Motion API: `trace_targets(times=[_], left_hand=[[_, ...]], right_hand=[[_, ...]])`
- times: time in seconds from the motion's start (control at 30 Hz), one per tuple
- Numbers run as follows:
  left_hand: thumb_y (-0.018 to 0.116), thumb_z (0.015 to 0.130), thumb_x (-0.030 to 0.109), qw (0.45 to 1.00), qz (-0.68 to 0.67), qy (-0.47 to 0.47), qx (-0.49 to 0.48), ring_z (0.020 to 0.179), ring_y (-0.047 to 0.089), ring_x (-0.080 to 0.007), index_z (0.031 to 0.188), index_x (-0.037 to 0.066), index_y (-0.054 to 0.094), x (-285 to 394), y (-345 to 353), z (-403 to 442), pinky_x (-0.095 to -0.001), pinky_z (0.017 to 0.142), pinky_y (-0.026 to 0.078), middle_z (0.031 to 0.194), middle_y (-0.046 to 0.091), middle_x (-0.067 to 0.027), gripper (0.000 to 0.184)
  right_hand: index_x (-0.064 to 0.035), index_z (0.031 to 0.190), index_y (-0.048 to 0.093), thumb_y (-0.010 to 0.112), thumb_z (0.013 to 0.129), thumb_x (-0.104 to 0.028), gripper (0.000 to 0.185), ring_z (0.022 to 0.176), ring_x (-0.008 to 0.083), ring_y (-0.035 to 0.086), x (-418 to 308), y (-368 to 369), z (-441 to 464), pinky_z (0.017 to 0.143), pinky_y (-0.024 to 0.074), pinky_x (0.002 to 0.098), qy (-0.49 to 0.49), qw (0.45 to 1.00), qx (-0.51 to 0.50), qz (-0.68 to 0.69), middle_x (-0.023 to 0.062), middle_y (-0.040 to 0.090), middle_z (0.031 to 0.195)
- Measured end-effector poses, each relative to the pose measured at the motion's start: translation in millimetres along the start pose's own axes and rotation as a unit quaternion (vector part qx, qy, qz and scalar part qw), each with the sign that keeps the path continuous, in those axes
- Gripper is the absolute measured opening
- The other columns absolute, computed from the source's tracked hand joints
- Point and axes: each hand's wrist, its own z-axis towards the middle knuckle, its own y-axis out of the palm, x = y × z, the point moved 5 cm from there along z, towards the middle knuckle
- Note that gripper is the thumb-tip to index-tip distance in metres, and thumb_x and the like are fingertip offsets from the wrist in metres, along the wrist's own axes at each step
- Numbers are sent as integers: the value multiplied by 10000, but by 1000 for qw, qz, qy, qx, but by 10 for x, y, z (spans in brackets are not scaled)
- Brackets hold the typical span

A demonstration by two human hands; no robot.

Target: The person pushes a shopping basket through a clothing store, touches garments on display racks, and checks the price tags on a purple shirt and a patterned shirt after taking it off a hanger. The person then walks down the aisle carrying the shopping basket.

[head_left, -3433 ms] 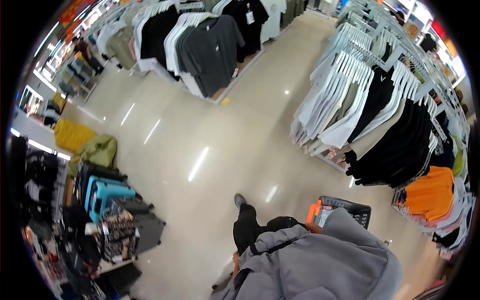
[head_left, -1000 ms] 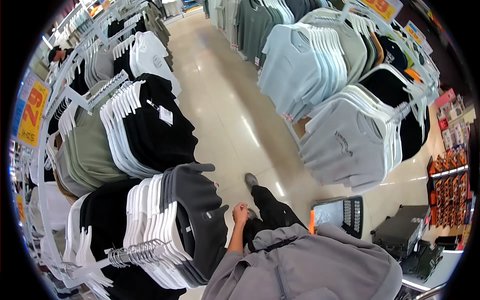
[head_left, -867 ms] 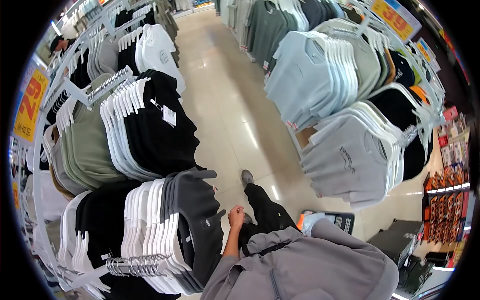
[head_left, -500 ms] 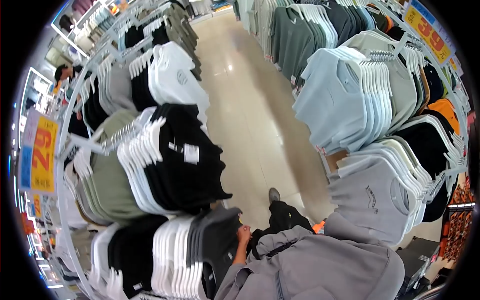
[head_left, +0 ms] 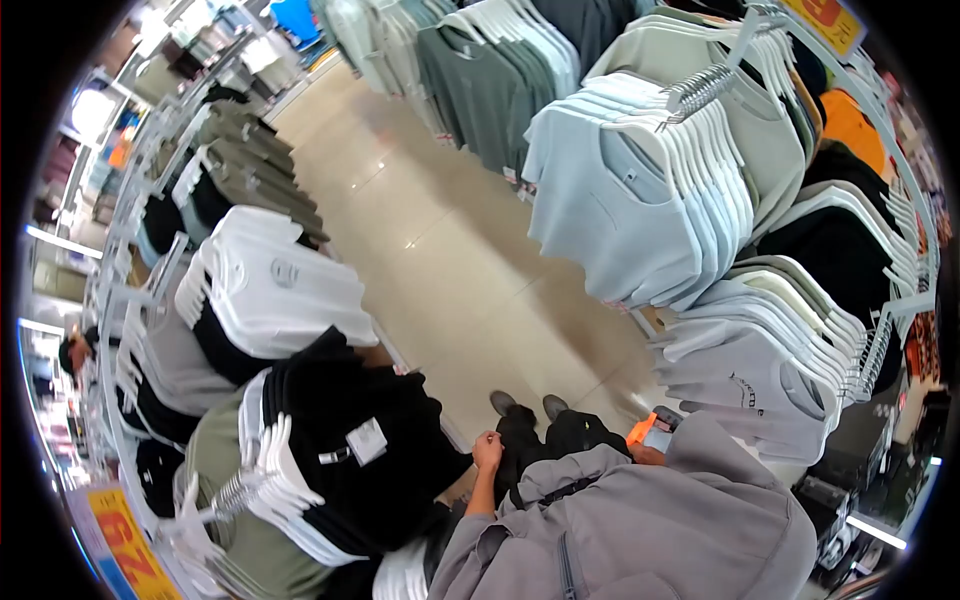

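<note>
My left hand hangs low beside my dark trousers, its fingers curled together with nothing visible in them. It is just right of the black shirts on the left rack; one has a white tag. At my right side, my right hand is closed at the orange handle of a shopping basket. The grey sleeve covers part of this hand and most of the basket. Both shoes show on the floor ahead of me.
A tiled aisle runs up and left between clothes racks. Light blue shirts and a grey printed shirt hang at right; white shirts hang at left. Black cases stand at far right.
The view has moved forward and turned right; the left racks have slid down and left. A second shoe has come into sight, and my right hand now shows by the orange handle.
</note>
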Motion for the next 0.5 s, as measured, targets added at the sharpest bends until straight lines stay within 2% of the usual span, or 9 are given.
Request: trace_targets(times=[0.27,0.33,0.5], left_hand=[[530,828,179,994,24,83,-64,682,656,-227,885,92,681,782,-306,973,-343,670,491,677,666,-78,183],[536,831,168,986,50,143,-76,696,659,-238,890,75,679,1071,-438,1287,-340,674,492,690,668,-93,181],[539,828,213,973,83,169,-131,700,663,-240,921,77,683,1471,-878,2163,-349,669,496,742,681,-113,219]], right_hand=[[-24,1045,626,606,755,-336,427,978,363,615,-220,109,-270,799,488,437,79,994,41,69,232,639,978],[-24,1046,626,604,757,-336,427,979,364,615,-271,205,-436,799,488,437,103,990,51,86,233,639,979],[-23,1050,625,598,762,-335,425,980,366,614,-725,404,-736,800,487,437,130,983,66,108,235,638,982]])
